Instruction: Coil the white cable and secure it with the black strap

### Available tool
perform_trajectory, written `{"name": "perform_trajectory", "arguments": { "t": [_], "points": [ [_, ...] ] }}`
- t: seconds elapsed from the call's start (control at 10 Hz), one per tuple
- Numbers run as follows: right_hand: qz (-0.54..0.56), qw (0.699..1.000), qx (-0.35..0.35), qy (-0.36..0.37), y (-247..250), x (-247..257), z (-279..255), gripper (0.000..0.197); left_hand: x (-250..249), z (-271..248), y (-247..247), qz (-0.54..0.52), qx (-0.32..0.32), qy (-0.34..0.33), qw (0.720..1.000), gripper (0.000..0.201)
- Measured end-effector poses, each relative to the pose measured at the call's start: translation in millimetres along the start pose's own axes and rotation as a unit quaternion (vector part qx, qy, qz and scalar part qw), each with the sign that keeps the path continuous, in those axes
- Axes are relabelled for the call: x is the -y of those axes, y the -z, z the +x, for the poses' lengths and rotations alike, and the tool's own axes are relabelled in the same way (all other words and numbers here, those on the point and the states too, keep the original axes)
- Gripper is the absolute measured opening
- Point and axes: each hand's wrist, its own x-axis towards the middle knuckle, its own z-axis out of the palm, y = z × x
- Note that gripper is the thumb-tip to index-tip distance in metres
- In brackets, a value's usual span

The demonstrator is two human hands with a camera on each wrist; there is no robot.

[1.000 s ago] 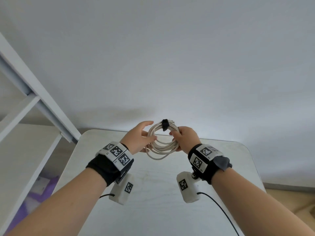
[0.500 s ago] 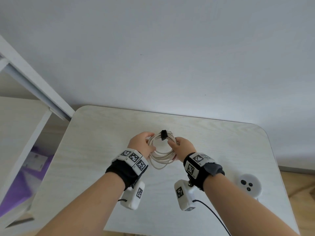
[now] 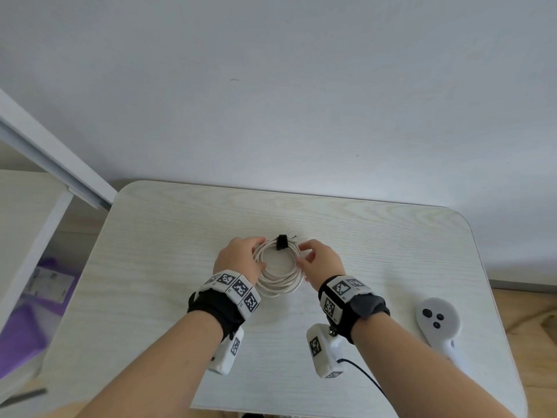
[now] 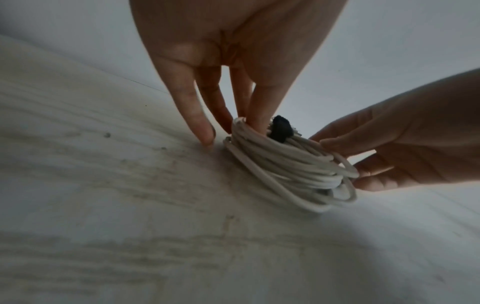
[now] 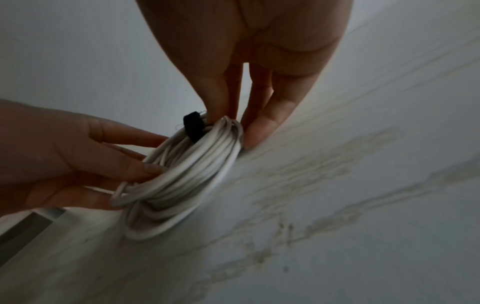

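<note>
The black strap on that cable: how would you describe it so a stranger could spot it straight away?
Start at the pale wooden table by the wall; near its middle a coiled white cable lies between the left hand and the right hand. At the coil's far edge sits the black strap, wrapped across the strands. It is the only dark band on the white loops.

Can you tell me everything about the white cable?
The white cable is wound into a round bundle of many loops, smooth like plastic. A black strap wraps its far side. It lies on the pale wooden table. The left hand and right hand touch its sides with their fingers.
</note>
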Motion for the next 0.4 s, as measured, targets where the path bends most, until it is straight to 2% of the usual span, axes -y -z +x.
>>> {"name": "perform_trajectory", "arguments": {
  "t": [0.3,0.4],
  "points": [
    [-0.019,1.0,-0.005,0.001,-4.4,-3.5,3.2,0.029,-1.2,-5.9,-4.7,0.016,0.001,-0.019,1.0,0.053],
    [0.008,0.999,-0.031,-0.002,0.2,-3.2,2.0,0.035,-0.4,-5.1,1.3,0.011,-0.008,-0.036,0.999,0.057]
  ]
}}
